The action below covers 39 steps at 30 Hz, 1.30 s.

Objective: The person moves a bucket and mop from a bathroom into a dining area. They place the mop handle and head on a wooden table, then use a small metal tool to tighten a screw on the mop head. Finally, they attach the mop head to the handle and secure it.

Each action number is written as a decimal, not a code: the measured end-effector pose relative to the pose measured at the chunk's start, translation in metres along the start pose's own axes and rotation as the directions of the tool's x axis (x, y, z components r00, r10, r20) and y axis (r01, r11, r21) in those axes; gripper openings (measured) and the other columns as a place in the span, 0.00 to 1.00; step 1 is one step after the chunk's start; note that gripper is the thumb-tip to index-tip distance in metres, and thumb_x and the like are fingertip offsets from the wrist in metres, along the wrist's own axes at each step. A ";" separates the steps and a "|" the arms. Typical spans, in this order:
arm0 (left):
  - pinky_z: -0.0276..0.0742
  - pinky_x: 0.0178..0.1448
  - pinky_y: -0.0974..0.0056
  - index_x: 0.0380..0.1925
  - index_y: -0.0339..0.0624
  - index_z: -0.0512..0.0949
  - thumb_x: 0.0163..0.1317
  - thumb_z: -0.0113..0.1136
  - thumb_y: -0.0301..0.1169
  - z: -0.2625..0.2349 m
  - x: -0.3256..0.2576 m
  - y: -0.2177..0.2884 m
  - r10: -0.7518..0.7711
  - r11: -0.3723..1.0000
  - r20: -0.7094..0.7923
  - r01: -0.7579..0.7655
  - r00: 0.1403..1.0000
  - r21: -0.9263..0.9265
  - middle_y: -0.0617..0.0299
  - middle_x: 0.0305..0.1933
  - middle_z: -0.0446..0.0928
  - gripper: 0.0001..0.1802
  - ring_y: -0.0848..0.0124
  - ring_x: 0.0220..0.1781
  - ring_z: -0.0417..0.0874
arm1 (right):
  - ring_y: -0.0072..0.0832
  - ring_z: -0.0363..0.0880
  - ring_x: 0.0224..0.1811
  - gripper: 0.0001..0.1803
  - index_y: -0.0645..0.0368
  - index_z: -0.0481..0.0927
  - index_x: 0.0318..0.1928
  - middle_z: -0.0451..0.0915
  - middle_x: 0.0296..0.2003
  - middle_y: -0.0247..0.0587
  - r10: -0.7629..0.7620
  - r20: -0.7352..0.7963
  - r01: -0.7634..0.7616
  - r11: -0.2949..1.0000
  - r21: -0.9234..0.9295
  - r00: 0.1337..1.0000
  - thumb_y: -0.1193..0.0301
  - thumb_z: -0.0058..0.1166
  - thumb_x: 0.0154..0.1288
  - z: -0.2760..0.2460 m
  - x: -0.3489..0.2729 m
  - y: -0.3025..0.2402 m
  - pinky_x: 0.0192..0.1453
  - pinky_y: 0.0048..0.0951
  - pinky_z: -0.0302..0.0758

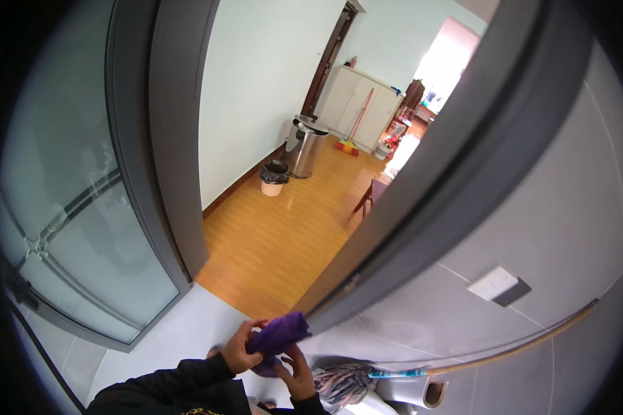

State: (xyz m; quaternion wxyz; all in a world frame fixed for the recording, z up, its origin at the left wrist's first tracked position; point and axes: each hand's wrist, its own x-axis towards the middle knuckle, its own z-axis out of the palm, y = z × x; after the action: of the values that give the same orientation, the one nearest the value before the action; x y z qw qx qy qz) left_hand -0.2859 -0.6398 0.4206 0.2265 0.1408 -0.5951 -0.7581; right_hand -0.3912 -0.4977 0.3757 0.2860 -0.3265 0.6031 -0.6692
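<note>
Head view gave me the purple cloth (284, 333) held up between two bare hands, low in the picture and in front of the open doorway, above the place where pale tiled floor (152, 353) met wooden floor (277, 242). I judged the step in hand to be working the cloth with both hands, perhaps folding or bunching it, since its upper part stuck out as a thick roll and a smaller fold hung beneath. On the left hand (239, 349), the fingers were closed over the near end of the roll with the thumb below, gripping it; on the right hand (299, 382), fingers and thumb were bent in at the lower right side and seemed to be pinching the hanging fold, though the cloth hid part of that contact. To my mind the next move called for a steady left grip while the right fingers gathered the loose fold, without letting it slip. I also noted the string mop (342, 384) just beyond the right hand, its handle slanting away along the grey tiled wall (547, 200), so a wide swing to that side risked a knock.
</note>
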 end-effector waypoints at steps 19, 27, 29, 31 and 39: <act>0.74 0.48 0.60 0.48 0.41 0.61 0.43 0.71 0.34 -0.205 0.191 0.008 0.045 0.901 0.116 -0.090 0.992 0.425 0.49 0.43 0.75 0.35 0.58 0.46 0.79 | 0.38 0.75 0.49 0.20 0.56 0.78 0.46 0.74 0.48 0.48 -0.221 0.074 0.230 0.860 -0.455 0.972 0.77 0.61 0.49 0.131 0.258 -0.016 0.50 0.29 0.72; 0.70 0.54 0.66 0.53 0.38 0.69 0.52 0.61 0.26 -0.228 0.312 0.003 -0.233 0.945 0.073 0.208 0.970 0.252 0.56 0.46 0.76 0.26 0.71 0.49 0.76 | 0.21 0.74 0.38 0.17 0.65 0.76 0.41 0.77 0.37 0.36 0.225 -0.206 -0.213 0.974 0.080 0.952 0.71 0.63 0.51 0.097 0.383 0.036 0.45 0.23 0.72; 0.68 0.57 0.64 0.54 0.37 0.67 0.52 0.59 0.21 -0.231 0.353 0.006 -0.226 0.960 0.034 0.216 0.974 0.179 0.59 0.49 0.74 0.26 0.70 0.51 0.74 | 0.21 0.74 0.38 0.24 0.65 0.71 0.47 0.77 0.36 0.36 0.249 -0.100 -0.246 0.968 0.045 0.963 0.69 0.64 0.51 0.077 0.431 0.040 0.44 0.22 0.72; 0.69 0.58 0.62 0.54 0.36 0.66 0.50 0.57 0.18 -0.236 0.385 0.015 -0.190 0.980 -0.070 0.194 0.979 0.053 0.57 0.50 0.74 0.28 0.68 0.52 0.74 | 0.21 0.75 0.38 0.28 0.66 0.67 0.51 0.77 0.36 0.35 0.252 -0.091 -0.256 0.966 -0.033 0.963 0.70 0.64 0.52 0.063 0.468 0.046 0.43 0.21 0.73; 0.63 0.62 0.51 0.52 0.36 0.67 0.39 0.43 0.18 -0.242 0.518 0.058 -0.301 0.714 -0.123 0.138 0.946 -0.687 0.51 0.50 0.72 0.31 0.55 0.55 0.71 | 0.36 0.75 0.47 0.31 0.58 0.67 0.56 0.73 0.47 0.51 0.092 -0.064 -0.112 0.865 -0.489 0.994 0.67 0.61 0.50 0.007 0.555 0.056 0.51 0.30 0.71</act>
State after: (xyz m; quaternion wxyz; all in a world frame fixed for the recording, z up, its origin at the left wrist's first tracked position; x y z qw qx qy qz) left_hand -0.6027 -1.1180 0.4450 0.2359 0.2054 -0.2321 -0.9210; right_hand -0.7321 -0.9393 0.3717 0.2169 -0.3433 0.7752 -0.4838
